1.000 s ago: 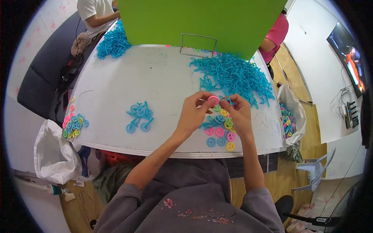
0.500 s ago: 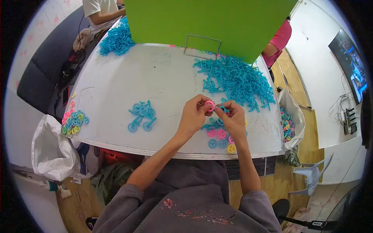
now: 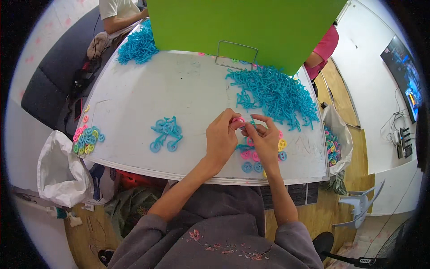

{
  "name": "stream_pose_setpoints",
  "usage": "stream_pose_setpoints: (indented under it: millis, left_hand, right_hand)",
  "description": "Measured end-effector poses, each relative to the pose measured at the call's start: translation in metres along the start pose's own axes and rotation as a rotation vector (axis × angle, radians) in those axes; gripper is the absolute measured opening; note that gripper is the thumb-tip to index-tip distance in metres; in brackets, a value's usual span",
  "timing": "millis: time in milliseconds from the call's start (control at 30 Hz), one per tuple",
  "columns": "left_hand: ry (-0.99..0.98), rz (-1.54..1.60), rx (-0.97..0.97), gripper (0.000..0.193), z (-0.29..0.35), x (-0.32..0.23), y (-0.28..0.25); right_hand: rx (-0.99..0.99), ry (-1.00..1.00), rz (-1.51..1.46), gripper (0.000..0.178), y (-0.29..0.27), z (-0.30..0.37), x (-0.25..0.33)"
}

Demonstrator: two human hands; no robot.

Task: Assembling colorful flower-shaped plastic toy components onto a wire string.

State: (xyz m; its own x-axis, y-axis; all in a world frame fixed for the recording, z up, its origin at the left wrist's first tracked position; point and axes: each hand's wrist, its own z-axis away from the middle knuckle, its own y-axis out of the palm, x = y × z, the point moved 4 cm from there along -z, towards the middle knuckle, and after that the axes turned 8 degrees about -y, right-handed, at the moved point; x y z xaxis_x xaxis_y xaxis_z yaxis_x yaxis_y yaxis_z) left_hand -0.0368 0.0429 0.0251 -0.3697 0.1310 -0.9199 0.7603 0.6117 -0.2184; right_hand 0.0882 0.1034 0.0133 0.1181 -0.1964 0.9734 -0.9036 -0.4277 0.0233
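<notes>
My left hand point(image 3: 221, 138) pinches a small pink plastic wheel point(image 3: 239, 119) between thumb and fingertips. Against it, my right hand point(image 3: 266, 142) grips a thin blue plastic piece point(image 3: 252, 120), mostly hidden by the fingers; whether the two parts are joined I cannot tell. Below my right hand lie loose wheels in pink, blue and yellow, among them a blue wheel point(image 3: 247, 167), partly covered by that hand. Left of my hands rests a small group of blue pieces fitted with wheels point(image 3: 166, 131).
A big heap of thin blue pieces point(image 3: 277, 94) lies far right on the white table point(image 3: 116, 121), another heap point(image 3: 138, 45) far left. Mixed wheels point(image 3: 88, 139) sit by the left edge. A green board point(image 3: 242, 27) stands across the back. White sacks point(image 3: 60, 172) flank the table; two people sit beyond.
My hands have drawn closer together, the right one shifting left, so the blue piece meets the pink wheel. The wheel is more covered by fingers now.
</notes>
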Motion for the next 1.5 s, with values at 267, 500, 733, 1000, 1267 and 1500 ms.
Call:
stream_pose_setpoints:
  millis: [267,500,733,1000,1267,1500]
  left_hand:
    - [-0.129,0.147,0.038,0.009,-0.001,-0.001,-0.001]
    - [-0.231,0.310,0.181,0.019,-0.004,0.005,-0.013]
    - [-0.316,0.437,0.144,0.018,-0.003,0.004,-0.013]
    - [-0.342,0.496,0.092,0.021,0.003,0.011,-0.007]
    - [-0.346,0.356,0.061,0.021,0.003,0.008,-0.012]
    - [-0.330,0.377,0.116,0.016,-0.002,0.013,-0.009]
  right_hand:
    - [-0.085,-0.036,-0.102,0.035,0.005,0.001,0.002]
    - [0.027,-0.236,0.327,0.017,0.002,0.000,0.015]
    - [0.025,-0.262,0.405,0.011,0.008,0.000,0.019]
    - [-0.056,-0.135,0.249,0.018,0.010,0.001,0.008]
    - [-0.098,-0.214,0.414,0.013,0.011,0.004,0.012]
    - [-0.121,-0.349,0.514,0.014,0.010,0.006,0.016]
